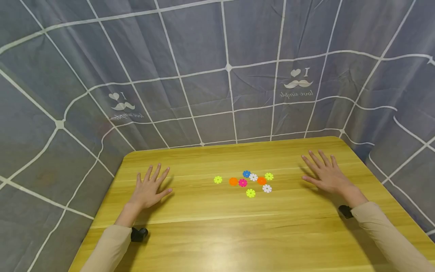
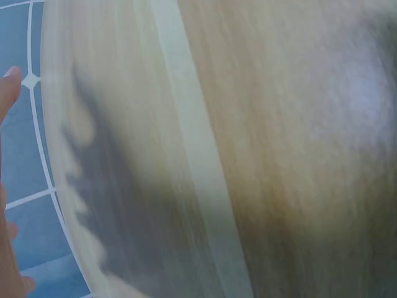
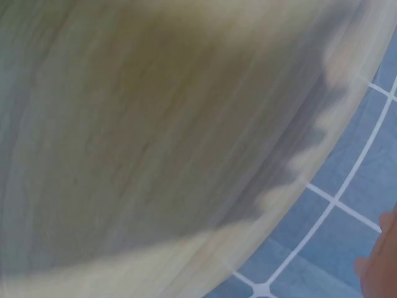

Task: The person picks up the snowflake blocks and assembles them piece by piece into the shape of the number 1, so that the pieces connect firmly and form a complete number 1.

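Note:
Several small notched discs lie flat near the middle of the wooden table: a yellow-green disc (image 1: 218,180) at the left, an orange disc (image 1: 233,181), a pink disc (image 1: 242,183), a blue disc (image 1: 246,174), white discs (image 1: 253,177) (image 1: 267,188), and others at the right and front. My left hand (image 1: 148,190), fingers spread and palm down, is left of them, holding nothing. To their right, my right hand (image 1: 329,174) also has spread fingers and holds nothing. Each wrist view catches part of its hand, the left (image 2: 7,186) and the right (image 3: 379,261), above the table with its shadow.
The wooden table (image 1: 204,230) reaches back to a grey-blue curtain (image 1: 204,94) with white grid lines, which also hangs along both sides. A black wrist device (image 1: 139,234) sits under the left wrist, another (image 1: 345,211) under the right.

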A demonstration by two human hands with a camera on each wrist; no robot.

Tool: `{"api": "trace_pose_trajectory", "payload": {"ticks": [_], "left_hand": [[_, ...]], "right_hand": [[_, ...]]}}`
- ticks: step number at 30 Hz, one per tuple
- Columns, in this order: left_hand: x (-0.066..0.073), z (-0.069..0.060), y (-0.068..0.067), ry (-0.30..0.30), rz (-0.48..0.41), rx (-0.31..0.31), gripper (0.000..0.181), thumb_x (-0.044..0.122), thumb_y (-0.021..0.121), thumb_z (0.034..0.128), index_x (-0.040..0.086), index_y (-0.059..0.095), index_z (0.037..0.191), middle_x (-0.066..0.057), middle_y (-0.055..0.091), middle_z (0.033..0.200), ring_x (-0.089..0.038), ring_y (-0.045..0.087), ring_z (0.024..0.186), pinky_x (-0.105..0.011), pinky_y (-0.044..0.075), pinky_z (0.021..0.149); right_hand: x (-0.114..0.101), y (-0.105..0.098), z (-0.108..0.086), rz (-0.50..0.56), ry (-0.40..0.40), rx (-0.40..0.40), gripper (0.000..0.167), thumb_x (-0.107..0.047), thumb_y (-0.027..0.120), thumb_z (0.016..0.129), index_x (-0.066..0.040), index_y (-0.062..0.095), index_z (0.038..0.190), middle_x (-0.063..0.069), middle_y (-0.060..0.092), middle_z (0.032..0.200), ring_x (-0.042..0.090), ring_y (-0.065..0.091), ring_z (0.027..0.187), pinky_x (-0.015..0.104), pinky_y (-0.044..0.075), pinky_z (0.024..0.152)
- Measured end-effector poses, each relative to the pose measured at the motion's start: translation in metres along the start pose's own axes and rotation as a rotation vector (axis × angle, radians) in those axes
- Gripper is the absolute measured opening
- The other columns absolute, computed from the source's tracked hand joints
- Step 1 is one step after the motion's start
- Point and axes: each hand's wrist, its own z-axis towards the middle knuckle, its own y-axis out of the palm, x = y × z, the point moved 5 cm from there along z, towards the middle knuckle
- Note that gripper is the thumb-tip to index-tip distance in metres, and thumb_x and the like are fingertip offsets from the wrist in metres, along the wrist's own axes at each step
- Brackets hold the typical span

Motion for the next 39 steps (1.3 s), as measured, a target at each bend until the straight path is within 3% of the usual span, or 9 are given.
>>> {"api": "trace_pose_trajectory", "payload": {"ticks": [7, 12, 19, 25, 30, 32, 34, 36, 39], "left_hand": [[0.006, 0.004, -0.002, 0.038, 0.011, 0.035, 0.074, 0.051, 0.055, 0.0929, 0.018, 0.027, 0.152, -0.019, 0.023, 0.157, -0.044, 0.026, 0.142, -0.073, 0.018, 0.106], [0.014, 0.007, -0.003, 0.073, 0.013, 0.066, 0.068, 0.045, 0.057, 0.0934, 0.016, 0.033, 0.150, -0.019, 0.037, 0.151, -0.042, 0.041, 0.133, -0.068, 0.031, 0.102], [0.026, 0.015, -0.002, 0.067, -0.012, 0.123, 0.052, 0.035, 0.059, 0.0945, 0.017, 0.047, 0.142, -0.015, 0.059, 0.132, -0.039, 0.054, 0.120, -0.061, 0.040, 0.096], [0.041, 0.025, -0.007, 0.044, -0.057, 0.186, 0.039, 0.030, 0.061, 0.0933, 0.017, 0.060, 0.130, -0.014, 0.066, 0.121, -0.040, 0.059, 0.113, -0.059, 0.044, 0.094], [0.053, 0.035, -0.007, 0.037, -0.112, 0.278, 0.027, 0.024, 0.066, 0.0882, 0.017, 0.070, 0.115, -0.011, 0.072, 0.111, -0.032, 0.067, 0.091, -0.048, 0.053, 0.076], [0.057, 0.039, -0.004, 0.029, -0.145, 0.302, 0.024, 0.023, 0.067, 0.0874, 0.017, 0.072, 0.110, -0.009, 0.073, 0.108, -0.026, 0.065, 0.073, -0.040, 0.052, 0.062], [0.061, 0.042, -0.002, 0.016, -0.173, 0.313, 0.021, 0.024, 0.067, 0.0870, 0.018, 0.073, 0.106, -0.008, 0.073, 0.105, -0.022, 0.063, 0.068, -0.034, 0.048, 0.055], [0.066, 0.046, 0.001, -0.008, -0.222, 0.299, 0.020, 0.025, 0.067, 0.0872, 0.017, 0.074, 0.105, -0.007, 0.074, 0.104, -0.020, 0.062, 0.066, -0.030, 0.044, 0.051], [0.073, 0.050, 0.005, -0.053, -0.295, 0.271, 0.020, 0.026, 0.067, 0.0872, 0.018, 0.074, 0.104, -0.003, 0.074, 0.104, -0.021, 0.068, 0.081, -0.028, 0.047, 0.054]], "right_hand": [[-0.004, -0.003, 0.002, -0.026, -0.005, -0.009, 0.076, -0.054, 0.052, 0.093, -0.021, 0.020, 0.154, 0.021, 0.023, 0.157, 0.048, 0.014, 0.143, 0.073, 0.008, 0.107], [-0.009, -0.005, 0.005, -0.055, -0.042, 0.051, 0.069, -0.049, 0.055, 0.093, -0.018, 0.032, 0.150, 0.022, 0.036, 0.150, 0.047, 0.029, 0.136, 0.069, 0.018, 0.105], [-0.022, -0.011, 0.014, -0.083, -0.107, 0.150, 0.052, -0.030, 0.064, 0.092, -0.010, 0.050, 0.137, 0.020, 0.054, 0.133, 0.042, 0.047, 0.121, 0.062, 0.032, 0.099], [-0.034, -0.012, 0.024, -0.090, -0.115, 0.204, 0.042, -0.021, 0.068, 0.089, -0.009, 0.059, 0.128, 0.017, 0.063, 0.121, 0.039, 0.055, 0.110, 0.062, 0.041, 0.091], [-0.044, -0.009, 0.032, -0.053, -0.091, 0.232, 0.038, -0.019, 0.069, 0.087, -0.009, 0.063, 0.123, 0.017, 0.065, 0.115, 0.038, 0.057, 0.104, 0.060, 0.044, 0.086], [-0.047, -0.008, 0.036, -0.036, -0.078, 0.240, 0.037, -0.018, 0.070, 0.087, -0.009, 0.064, 0.122, 0.017, 0.066, 0.114, 0.038, 0.058, 0.102, 0.059, 0.045, 0.086], [-0.052, -0.007, 0.039, -0.018, -0.067, 0.246, 0.036, -0.016, 0.070, 0.086, -0.008, 0.064, 0.121, 0.017, 0.067, 0.112, 0.039, 0.059, 0.101, 0.058, 0.045, 0.085], [-0.056, -0.006, 0.042, 0.009, -0.064, 0.256, 0.035, -0.015, 0.070, 0.085, -0.007, 0.065, 0.119, 0.017, 0.068, 0.110, 0.039, 0.060, 0.099, 0.058, 0.047, 0.085], [-0.064, -0.002, 0.045, 0.052, -0.070, 0.261, 0.033, -0.013, 0.071, 0.084, -0.006, 0.066, 0.116, 0.016, 0.070, 0.107, 0.038, 0.063, 0.096, 0.056, 0.048, 0.086]]}}
